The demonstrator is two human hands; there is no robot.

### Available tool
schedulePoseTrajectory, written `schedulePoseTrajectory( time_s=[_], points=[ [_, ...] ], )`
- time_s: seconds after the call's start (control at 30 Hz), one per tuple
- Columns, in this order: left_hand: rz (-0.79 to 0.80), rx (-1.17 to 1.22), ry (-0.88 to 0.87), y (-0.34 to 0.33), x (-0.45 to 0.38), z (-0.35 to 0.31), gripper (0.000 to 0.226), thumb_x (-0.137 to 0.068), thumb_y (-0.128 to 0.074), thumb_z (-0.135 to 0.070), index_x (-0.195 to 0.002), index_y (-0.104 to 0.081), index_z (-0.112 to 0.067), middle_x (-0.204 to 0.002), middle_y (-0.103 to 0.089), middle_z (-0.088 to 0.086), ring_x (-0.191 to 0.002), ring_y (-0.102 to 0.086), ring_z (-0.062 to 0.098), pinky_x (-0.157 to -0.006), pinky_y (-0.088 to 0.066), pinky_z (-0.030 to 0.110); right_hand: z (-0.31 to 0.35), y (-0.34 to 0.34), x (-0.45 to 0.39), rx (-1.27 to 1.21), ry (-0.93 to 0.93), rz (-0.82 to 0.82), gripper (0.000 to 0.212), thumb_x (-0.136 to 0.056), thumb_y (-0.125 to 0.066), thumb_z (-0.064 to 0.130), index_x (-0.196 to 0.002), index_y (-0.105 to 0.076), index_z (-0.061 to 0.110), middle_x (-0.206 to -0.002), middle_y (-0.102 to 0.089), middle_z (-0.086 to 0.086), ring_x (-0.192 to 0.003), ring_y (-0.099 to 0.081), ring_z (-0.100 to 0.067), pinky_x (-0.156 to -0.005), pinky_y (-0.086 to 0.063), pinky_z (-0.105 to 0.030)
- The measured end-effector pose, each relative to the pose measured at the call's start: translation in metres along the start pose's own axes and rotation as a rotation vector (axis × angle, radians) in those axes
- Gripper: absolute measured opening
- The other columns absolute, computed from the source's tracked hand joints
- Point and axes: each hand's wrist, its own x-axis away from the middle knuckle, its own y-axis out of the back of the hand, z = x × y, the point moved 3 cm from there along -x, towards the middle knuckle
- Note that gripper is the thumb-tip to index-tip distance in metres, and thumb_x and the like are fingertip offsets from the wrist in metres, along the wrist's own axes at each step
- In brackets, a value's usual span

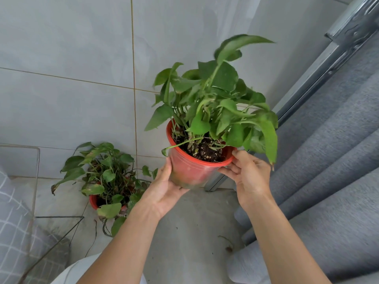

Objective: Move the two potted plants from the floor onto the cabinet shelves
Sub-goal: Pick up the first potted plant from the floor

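Note:
A leafy green plant in a red plastic pot (191, 170) is held up in the air, well above the floor, tilted slightly toward me. My left hand (166, 190) cups the pot's lower left side. My right hand (249, 175) grips its rim and right wall. A second potted plant (102, 181), with drooping, partly browned leaves in a smaller red pot, stands on the floor at the lower left against the tiled wall. No cabinet shelf is visible.
Grey tiled wall (71, 58) fills the back. A grey curtain (328, 160) and a metal door frame (338, 44) run along the right. A thin wire rack (37, 181) with checked grey fabric stands at the left edge. Concrete floor (194, 232) lies below.

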Motion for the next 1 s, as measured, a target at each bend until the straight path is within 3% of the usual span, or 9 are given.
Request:
schedulePoseTrajectory(
  time_s=[0.13, 0.23, 0.3, 0.4, 0.5, 0.6, 0.8, 0.9, 1.0],
  points=[
    [0.026, 0.057, -0.026, 0.002, -0.001, -0.001, 0.066, -0.086, -0.066, -0.054, -0.142, -0.050, -0.024, -0.139, -0.061, 0.013, -0.124, -0.061, 0.032, -0.096, -0.054, 0.051, -0.005, 0.001, -0.001, -0.087, -0.076, 0.051, 0.026, -0.102, -0.055, 0.026, -0.105, -0.076, 0.012, -0.107, -0.080, -0.006, -0.103, -0.075, -0.018, -0.087, -0.059, -0.042],
    [0.026, 0.054, -0.021, 0.002, -0.001, -0.001, 0.067, -0.086, -0.061, -0.060, -0.142, -0.051, -0.024, -0.137, -0.062, 0.013, -0.125, -0.061, 0.031, -0.099, -0.052, 0.051, -0.016, -0.003, -0.002, -0.003, -0.113, 0.021, 0.027, -0.102, -0.056, 0.029, -0.115, -0.073, 0.012, -0.115, -0.078, -0.001, -0.103, -0.074, -0.012, -0.091, -0.056, -0.040],
    [0.041, 0.046, -0.014, 0.000, 0.000, -0.001, 0.069, -0.087, -0.058, -0.062, -0.142, -0.051, -0.022, -0.137, -0.062, 0.013, -0.126, -0.060, 0.031, -0.100, -0.052, 0.049, -0.028, -0.009, -0.002, 0.086, -0.198, 0.010, 0.037, -0.098, -0.062, 0.036, -0.126, -0.067, 0.011, -0.122, -0.073, -0.002, -0.108, -0.071, -0.015, -0.092, -0.053, -0.039],
    [0.066, 0.048, -0.012, -0.002, 0.002, -0.002, 0.070, -0.087, -0.056, -0.063, -0.142, -0.050, -0.020, -0.138, -0.061, 0.016, -0.127, -0.059, 0.032, -0.100, -0.053, 0.049, -0.047, -0.023, -0.003, 0.031, -0.435, 0.115, 0.052, -0.100, -0.051, 0.050, -0.135, -0.058, 0.011, -0.135, -0.063, -0.012, -0.125, -0.058, -0.027, -0.109, -0.043, -0.049],
    [0.101, 0.004, -0.025, -0.002, 0.004, -0.003, 0.069, -0.090, -0.053, -0.064, -0.141, -0.051, -0.019, -0.138, -0.060, 0.017, -0.129, -0.057, 0.033, -0.104, -0.049, 0.049, -0.057, -0.031, -0.002, -0.138, -0.560, 0.199, 0.056, -0.103, -0.044, 0.049, -0.140, -0.054, 0.008, -0.141, -0.058, -0.023, -0.134, -0.050, -0.043, -0.113, -0.040, -0.054],
    [0.116, 0.007, -0.016, -0.001, 0.006, -0.004, 0.070, -0.090, -0.054, -0.063, -0.142, -0.051, -0.017, -0.139, -0.059, 0.019, -0.130, -0.056, 0.034, -0.104, -0.049, 0.049, -0.060, -0.032, -0.004, -0.289, -0.617, 0.263, 0.056, -0.102, -0.045, 0.048, -0.140, -0.054, 0.007, -0.136, -0.064, -0.019, -0.127, -0.058, -0.037, -0.107, -0.046, -0.053],
    [0.120, 0.030, -0.008, -0.003, 0.008, -0.004, 0.058, -0.092, -0.056, -0.059, -0.133, -0.062, -0.018, -0.139, -0.060, 0.017, -0.129, -0.056, 0.033, -0.100, -0.051, 0.048, -0.060, -0.036, -0.001, -0.530, -0.704, 0.446, 0.064, -0.101, -0.040, 0.049, -0.144, -0.050, 0.002, -0.144, -0.054, -0.027, -0.137, -0.047, -0.045, -0.120, -0.027, -0.057],
    [0.118, 0.001, -0.019, -0.006, 0.009, -0.007, 0.051, -0.094, -0.053, -0.058, -0.126, -0.068, -0.022, -0.139, -0.060, 0.015, -0.130, -0.056, 0.032, -0.103, -0.050, 0.049, -0.060, -0.035, -0.003, -0.609, -0.692, 0.485, 0.060, -0.102, -0.038, 0.044, -0.144, -0.051, 0.002, -0.144, -0.055, -0.027, -0.136, -0.049, -0.044, -0.120, -0.028, -0.057],
    [0.113, 0.022, -0.021, -0.011, 0.007, -0.012, 0.054, -0.094, -0.055, -0.055, -0.134, -0.062, -0.020, -0.140, -0.059, 0.016, -0.130, -0.055, 0.035, -0.100, -0.051, 0.051, -0.058, -0.033, -0.007, -0.634, -0.675, 0.496, 0.058, -0.103, -0.037, 0.041, -0.142, -0.052, 0.001, -0.142, -0.056, -0.028, -0.133, -0.052, -0.046, -0.116, -0.034, -0.059]
  ],
)
